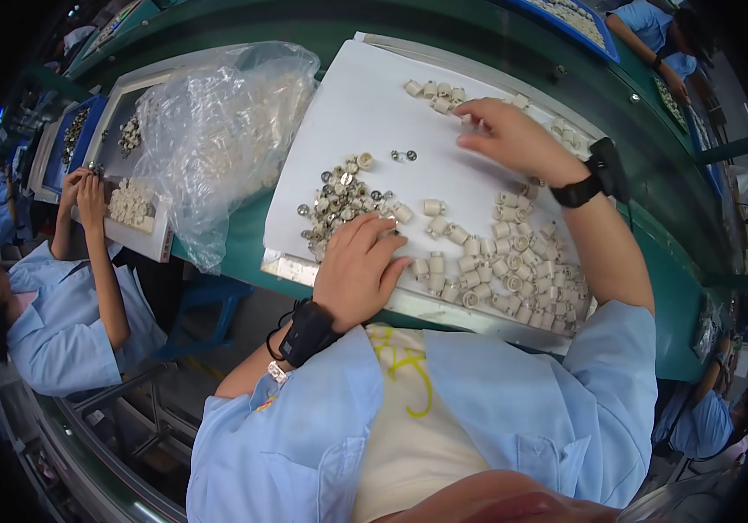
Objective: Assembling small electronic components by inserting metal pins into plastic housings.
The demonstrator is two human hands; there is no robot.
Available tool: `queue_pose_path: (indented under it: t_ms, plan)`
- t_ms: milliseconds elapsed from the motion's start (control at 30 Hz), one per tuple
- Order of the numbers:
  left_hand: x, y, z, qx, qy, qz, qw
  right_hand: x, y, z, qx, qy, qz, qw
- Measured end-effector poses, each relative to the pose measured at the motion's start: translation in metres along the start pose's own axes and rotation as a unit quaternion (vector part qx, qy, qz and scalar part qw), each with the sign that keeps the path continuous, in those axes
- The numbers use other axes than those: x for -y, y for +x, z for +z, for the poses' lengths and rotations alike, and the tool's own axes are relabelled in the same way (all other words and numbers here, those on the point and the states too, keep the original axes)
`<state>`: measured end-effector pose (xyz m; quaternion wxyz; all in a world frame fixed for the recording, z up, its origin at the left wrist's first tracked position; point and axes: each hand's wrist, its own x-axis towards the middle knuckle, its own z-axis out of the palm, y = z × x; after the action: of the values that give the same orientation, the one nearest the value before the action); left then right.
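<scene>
Cream cylindrical pieces [513, 261] lie heaped on the right of a white sheet [348, 96], more in a row along its far edge. Left to right: co-worker's hands [86, 193] at a white box [163, 237] with similar pieces; large clear plastic bag [243, 113] slumped over that box, bulging close to the sheet's left edge. Small metal parts [335, 202] piled on the sheet's left, cream pieces mixed in. Left hand [358, 266] palm down at the pile's near side; can't tell if it grips anything. Right hand [517, 139] at the far row, loosely curled, thumb apart from index; contact with a piece can't be told.

Edges: green surface [247, 228] shows between bag and sheet; metallic tray rim [291, 268] runs along the near side. Plain sheet between metal pile and far row, two small metal parts [404, 156] on it.

Hard to see: bag contents blurred by folds; pieces under both hands covered; right forearm hides the heap's far-right side; blue tray [565, 29] top right cut off.
</scene>
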<state>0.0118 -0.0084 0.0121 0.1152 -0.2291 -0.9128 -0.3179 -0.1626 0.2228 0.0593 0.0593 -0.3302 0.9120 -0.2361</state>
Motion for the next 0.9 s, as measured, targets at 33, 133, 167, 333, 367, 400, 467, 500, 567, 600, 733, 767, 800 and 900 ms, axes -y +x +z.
queue_pose_path:
  t_ms: [33,133,167,333,367,400,467,500,567,600,733,767,800,900]
  plan:
    - [0.000,-0.002,0.000,0.000,0.001,-0.004,1.000,0.013,-0.001,0.012,0.002,0.002,-0.003,1.000]
    - [0.000,-0.006,0.001,-0.059,-0.002,0.022,0.998,0.044,-0.004,0.038,0.012,0.003,0.004,1.000]
    - [0.000,-0.009,0.002,-0.061,0.003,0.019,0.998,0.053,-0.004,0.045,0.001,-0.010,-0.014,1.000]
    - [0.002,-0.013,0.006,-0.113,0.001,0.040,0.993,0.074,0.013,0.073,-0.063,-0.034,-0.090,0.993]
    - [0.002,-0.013,0.006,-0.122,0.001,0.044,0.992,0.074,0.017,0.077,-0.085,-0.032,-0.110,0.990]
    - [0.001,-0.013,0.006,-0.130,0.001,0.049,0.990,0.072,0.019,0.080,-0.085,-0.031,-0.112,0.990]
    - [0.002,-0.015,0.008,-0.132,0.001,0.049,0.990,0.062,0.021,0.085,-0.096,-0.084,-0.112,0.986]
    - [0.004,-0.016,0.009,-0.132,-0.001,0.051,0.990,0.059,0.022,0.085,-0.102,-0.110,-0.111,0.982]
    - [0.005,-0.016,0.010,-0.136,-0.001,0.050,0.989,0.048,0.020,0.079,-0.069,-0.100,-0.081,0.989]
    - [0.005,-0.015,0.010,-0.137,-0.001,0.051,0.989,0.042,0.018,0.076,-0.037,-0.090,-0.048,0.994]
    - [0.005,-0.016,0.009,-0.137,-0.006,0.057,0.989,0.037,0.007,0.067,0.034,0.028,0.028,0.999]
    - [0.005,-0.017,0.009,-0.136,-0.006,0.059,0.989,0.038,0.004,0.064,0.053,0.082,0.049,0.994]
    - [0.005,-0.017,0.009,-0.135,-0.007,0.062,0.989,0.039,0.002,0.062,0.053,0.082,0.050,0.994]
    - [0.005,-0.017,0.008,-0.134,-0.011,0.061,0.989,0.049,-0.009,0.055,0.034,0.312,0.084,0.946]
